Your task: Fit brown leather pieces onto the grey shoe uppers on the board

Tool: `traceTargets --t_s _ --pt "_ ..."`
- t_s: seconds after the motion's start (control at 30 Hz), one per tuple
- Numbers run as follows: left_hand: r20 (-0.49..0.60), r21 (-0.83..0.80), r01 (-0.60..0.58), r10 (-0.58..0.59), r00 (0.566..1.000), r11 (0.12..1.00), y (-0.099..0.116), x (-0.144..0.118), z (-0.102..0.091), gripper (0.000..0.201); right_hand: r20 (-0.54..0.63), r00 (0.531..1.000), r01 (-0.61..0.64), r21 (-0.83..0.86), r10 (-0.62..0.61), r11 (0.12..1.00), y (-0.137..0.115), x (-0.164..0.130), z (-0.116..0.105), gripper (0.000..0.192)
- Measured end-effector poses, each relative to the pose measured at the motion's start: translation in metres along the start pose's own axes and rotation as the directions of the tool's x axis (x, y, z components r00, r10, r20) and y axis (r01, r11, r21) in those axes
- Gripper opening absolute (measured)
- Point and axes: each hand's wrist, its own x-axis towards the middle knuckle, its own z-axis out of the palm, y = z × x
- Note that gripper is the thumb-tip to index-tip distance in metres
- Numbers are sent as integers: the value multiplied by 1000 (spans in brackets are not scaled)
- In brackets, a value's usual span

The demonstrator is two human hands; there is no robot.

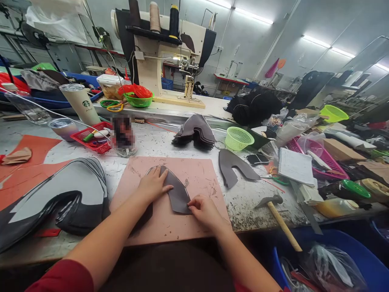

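Observation:
A dark grey U-shaped piece of sheet material [179, 197] lies on a pink board [200, 174] in front of me; leather or fabric, I cannot tell. My left hand [153, 184] rests flat over its curved top with the fingers spread, hiding part of it. At the lower right corner of the piece, my right hand [205, 209] pinches the edge between thumb and fingers. Beyond the board stands a stack of similar grey pieces [197, 129]. One more grey piece [235, 166] lies alone to the right of the board.
Left of the board is a pile of black-and-white curved pieces [88, 178]. A hammer [282, 223] extends past the table edge at right, above a blue bin [337, 243]. A green basket [239, 138], a notebook [294, 166] and a sewing machine [148, 61] stand farther back.

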Motion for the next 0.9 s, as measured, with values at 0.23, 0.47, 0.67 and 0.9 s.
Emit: traceTargets --t_s 0.23,0.47,0.67,0.9 --pt "58 -30 -23 25 998 999 -5 3 -4 83 153 943 331 -350 -295 877 -13 -10 4 41" --pt "57 -50 -202 204 977 978 -45 12 -8 33 472 849 438 -377 -238 816 -34 0 -19 32" --pt "-32 -28 -202 201 979 979 -44 -3 2 36 220 867 490 -200 -448 849 -60 76 12 48" --pt "-101 -25 -81 79 992 996 -35 -29 9 39 208 867 495 -256 -453 830 -39 123 69 48"
